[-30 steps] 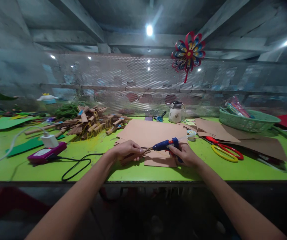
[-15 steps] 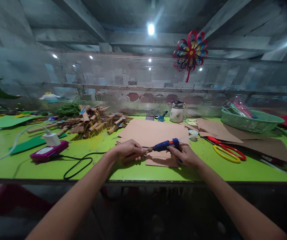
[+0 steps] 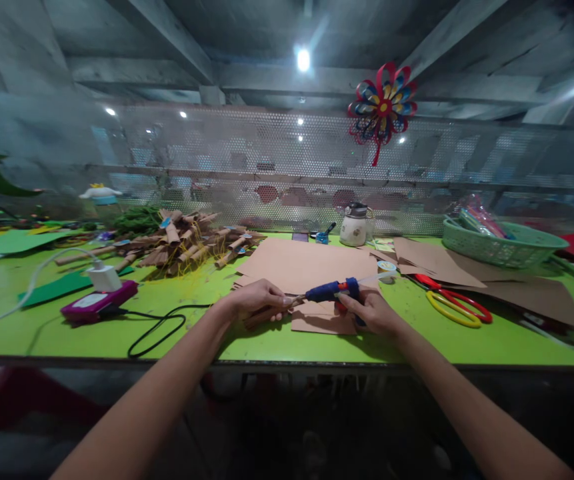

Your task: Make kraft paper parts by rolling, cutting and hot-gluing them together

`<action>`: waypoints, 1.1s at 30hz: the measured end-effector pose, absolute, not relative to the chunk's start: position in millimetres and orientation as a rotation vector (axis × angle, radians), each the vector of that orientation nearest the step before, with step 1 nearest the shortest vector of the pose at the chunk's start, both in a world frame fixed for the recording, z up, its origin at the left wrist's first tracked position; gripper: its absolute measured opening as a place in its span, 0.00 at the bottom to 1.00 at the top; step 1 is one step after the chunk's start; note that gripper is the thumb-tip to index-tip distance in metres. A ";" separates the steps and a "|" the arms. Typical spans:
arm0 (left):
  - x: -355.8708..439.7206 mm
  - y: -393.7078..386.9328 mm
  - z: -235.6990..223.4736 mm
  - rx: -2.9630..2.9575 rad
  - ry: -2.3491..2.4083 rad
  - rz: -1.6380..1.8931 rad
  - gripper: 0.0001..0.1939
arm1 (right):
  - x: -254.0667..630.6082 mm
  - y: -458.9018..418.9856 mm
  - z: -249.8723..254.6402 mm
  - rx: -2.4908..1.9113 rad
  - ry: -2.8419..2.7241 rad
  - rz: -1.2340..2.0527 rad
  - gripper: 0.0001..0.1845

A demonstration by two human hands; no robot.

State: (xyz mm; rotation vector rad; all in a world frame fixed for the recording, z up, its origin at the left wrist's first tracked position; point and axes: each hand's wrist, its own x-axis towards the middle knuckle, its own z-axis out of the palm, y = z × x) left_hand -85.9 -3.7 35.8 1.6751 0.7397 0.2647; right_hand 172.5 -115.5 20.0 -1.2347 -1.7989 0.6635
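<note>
My right hand (image 3: pixel 373 308) is wrapped round a blue glue gun (image 3: pixel 329 291), a clear glue stick poking out of its back end. The nozzle points left and meets the end of a brown paper piece (image 3: pixel 261 316), which my left hand (image 3: pixel 259 300) pinches between thumb and fingers. Most of that piece is hidden under the left hand, so its full shape is unclear. Beneath both hands lie brown paper sheets (image 3: pixel 307 260), with a smaller brown sheet (image 3: pixel 323 323) at the front.
Rolled brown paper tubes (image 3: pixel 187 243) with yellow strings are heaped at the left back. A purple power strip (image 3: pixel 99 301) with its cable lies left. Right are red-and-yellow scissors (image 3: pixel 454 303), more brown sheets and a green basket (image 3: pixel 504 245). A white jug (image 3: pixel 354 227) stands behind.
The whole view has shifted slightly to the right. Both hands keep their hold, and the glue gun's nozzle stays at the end of the brown paper piece.
</note>
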 end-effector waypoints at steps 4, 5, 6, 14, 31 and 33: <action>-86.5 -3.7 36.4 1.679 0.734 0.251 0.16 | 171.4 -117.2 22.1 -1.241 -1.771 0.686 0.22; -86.6 -4.0 36.9 1.677 0.732 0.249 0.16 | 171.3 -118.0 22.6 -1.251 -1.752 0.694 0.22; -86.7 -4.3 37.3 1.676 0.729 0.249 0.16 | 171.2 -118.8 22.9 -1.264 -1.733 0.701 0.22; -86.9 -6.8 40.4 1.714 0.737 0.258 0.15 | 173.6 -119.0 19.7 -1.309 -1.691 0.696 0.21; -87.0 -6.1 41.5 1.723 0.734 0.201 0.17 | 173.7 -113.5 16.2 -1.250 -1.640 0.738 0.22; -87.0 -4.9 40.9 1.718 0.736 0.205 0.17 | 174.9 -113.3 15.2 -1.258 -1.646 0.736 0.22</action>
